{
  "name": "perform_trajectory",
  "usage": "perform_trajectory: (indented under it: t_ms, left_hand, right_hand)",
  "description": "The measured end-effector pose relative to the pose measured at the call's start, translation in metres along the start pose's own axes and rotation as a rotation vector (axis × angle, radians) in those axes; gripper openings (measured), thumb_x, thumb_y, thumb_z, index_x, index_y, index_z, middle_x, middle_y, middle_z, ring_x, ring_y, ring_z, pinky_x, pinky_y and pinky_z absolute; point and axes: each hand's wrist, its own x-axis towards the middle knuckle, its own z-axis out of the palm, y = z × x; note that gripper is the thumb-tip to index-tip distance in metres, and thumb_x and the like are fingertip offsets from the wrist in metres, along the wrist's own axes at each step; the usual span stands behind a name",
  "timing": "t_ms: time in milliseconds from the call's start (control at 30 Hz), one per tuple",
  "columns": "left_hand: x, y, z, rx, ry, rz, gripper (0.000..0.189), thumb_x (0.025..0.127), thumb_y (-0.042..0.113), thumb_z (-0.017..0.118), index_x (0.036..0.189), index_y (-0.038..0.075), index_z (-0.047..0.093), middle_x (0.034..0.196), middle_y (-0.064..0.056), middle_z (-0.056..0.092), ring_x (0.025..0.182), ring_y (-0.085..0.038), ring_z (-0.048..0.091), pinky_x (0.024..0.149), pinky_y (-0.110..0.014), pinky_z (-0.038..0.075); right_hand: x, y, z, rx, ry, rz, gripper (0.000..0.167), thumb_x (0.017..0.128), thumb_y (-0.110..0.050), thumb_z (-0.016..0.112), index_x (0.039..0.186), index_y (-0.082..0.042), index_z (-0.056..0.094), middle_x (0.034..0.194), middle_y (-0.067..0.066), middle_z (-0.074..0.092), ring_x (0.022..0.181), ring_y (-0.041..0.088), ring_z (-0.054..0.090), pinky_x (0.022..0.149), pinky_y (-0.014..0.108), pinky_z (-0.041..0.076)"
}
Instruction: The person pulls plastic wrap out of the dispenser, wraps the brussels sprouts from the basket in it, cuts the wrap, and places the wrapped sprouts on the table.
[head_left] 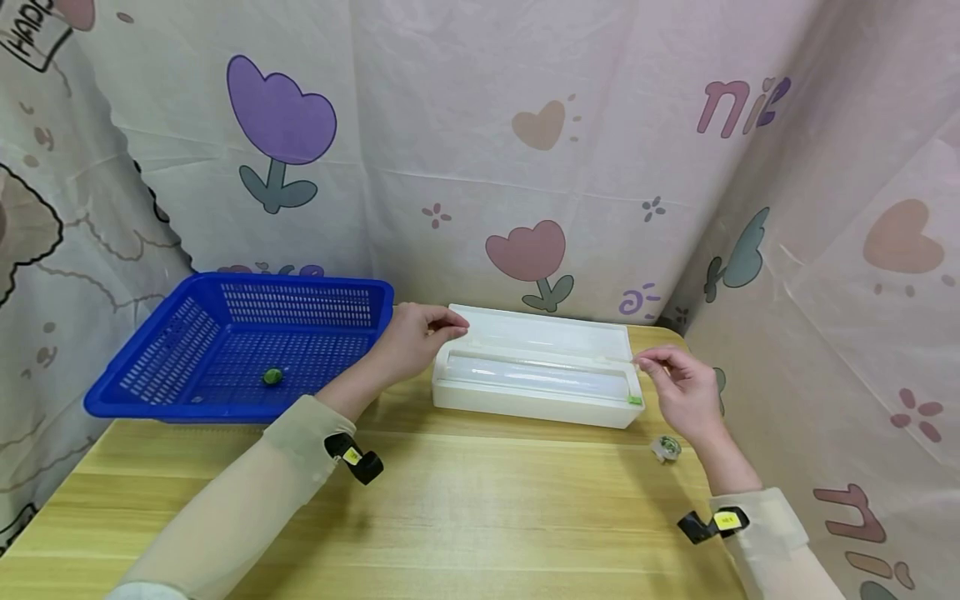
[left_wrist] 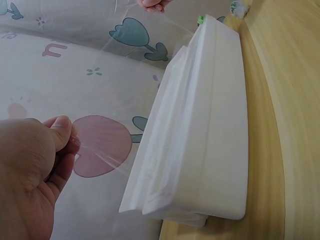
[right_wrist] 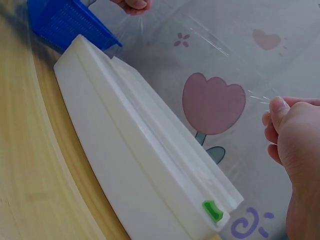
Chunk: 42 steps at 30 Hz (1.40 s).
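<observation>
A white cling film dispenser (head_left: 525,400) stands on the table with its lid (head_left: 551,327) raised and a roll of film (head_left: 536,377) inside. A green slider (head_left: 635,400) sits at its right end. Between finger and thumb, my left hand (head_left: 411,340) pinches one corner of a clear sheet of cling film (left_wrist: 97,151) by the dispenser's left end. My right hand (head_left: 681,387) pinches the other corner of the film (right_wrist: 257,96) off the right end. The sheet spans the gap between both hands, hard to see against the curtain.
At the left is a blue plastic basket (head_left: 142,412) with a small green item (head_left: 272,377) inside. A small green item in clear wrapping (head_left: 666,450) lies near the right forearm. A printed curtain (head_left: 435,108) hangs close behind the wooden table (head_left: 480,508).
</observation>
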Motion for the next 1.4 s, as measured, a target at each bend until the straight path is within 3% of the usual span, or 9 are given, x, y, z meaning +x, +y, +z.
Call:
perform_trajectory:
  t_ms: [300, 700, 867, 1200, 1400]
  left_hand:
    - [-0.001, 0.006, -0.004, -0.007, 0.018, 0.037, 0.007, 0.098, 0.005, 0.076, 0.101, 0.005, 0.082, 0.095, -0.002, 0.078, 0.085, -0.017, 0.072, 0.076, -0.033, 0.061]
    - [-0.003, 0.015, -0.009, -0.014, 0.039, 0.081, 0.007, 0.097, 0.003, 0.077, 0.100, 0.006, 0.083, 0.095, -0.001, 0.079, 0.085, -0.018, 0.074, 0.074, -0.031, 0.061]
    - [-0.004, 0.019, -0.010, -0.017, 0.042, 0.099, 0.007, 0.096, 0.003, 0.077, 0.100, 0.006, 0.083, 0.095, -0.001, 0.079, 0.085, -0.014, 0.074, 0.074, -0.031, 0.061]
    - [-0.009, 0.027, -0.014, -0.025, 0.046, 0.104, 0.008, 0.097, 0.003, 0.076, 0.101, 0.007, 0.083, 0.097, -0.001, 0.079, 0.087, -0.015, 0.074, 0.076, -0.033, 0.062]
    - [-0.012, 0.031, -0.017, -0.024, 0.049, 0.129, 0.010, 0.096, 0.001, 0.076, 0.102, 0.007, 0.083, 0.098, 0.000, 0.079, 0.087, -0.013, 0.074, 0.078, -0.035, 0.062]
  right_hand:
    - [0.002, -0.006, 0.000, 0.041, 0.032, -0.044, 0.021, 0.087, 0.030, 0.065, 0.097, 0.013, 0.072, 0.093, 0.028, 0.070, 0.088, 0.009, 0.065, 0.081, 0.014, 0.052]
    - [0.004, -0.016, -0.007, 0.001, 0.040, -0.039, 0.020, 0.089, 0.027, 0.066, 0.098, 0.011, 0.073, 0.094, 0.024, 0.071, 0.089, 0.009, 0.066, 0.080, 0.015, 0.053]
    - [0.004, -0.020, -0.010, -0.001, 0.044, -0.035, 0.019, 0.090, 0.026, 0.066, 0.099, 0.011, 0.073, 0.095, 0.022, 0.071, 0.088, 0.009, 0.066, 0.077, 0.016, 0.053]
    - [0.004, -0.023, -0.012, 0.016, 0.074, -0.111, 0.029, 0.081, 0.038, 0.062, 0.095, 0.016, 0.071, 0.089, 0.028, 0.068, 0.078, 0.007, 0.060, 0.065, 0.014, 0.046]
    - [0.005, -0.030, -0.013, 0.022, 0.083, -0.133, 0.029, 0.079, 0.039, 0.063, 0.094, 0.015, 0.072, 0.089, 0.023, 0.070, 0.074, 0.008, 0.057, 0.061, 0.016, 0.042]
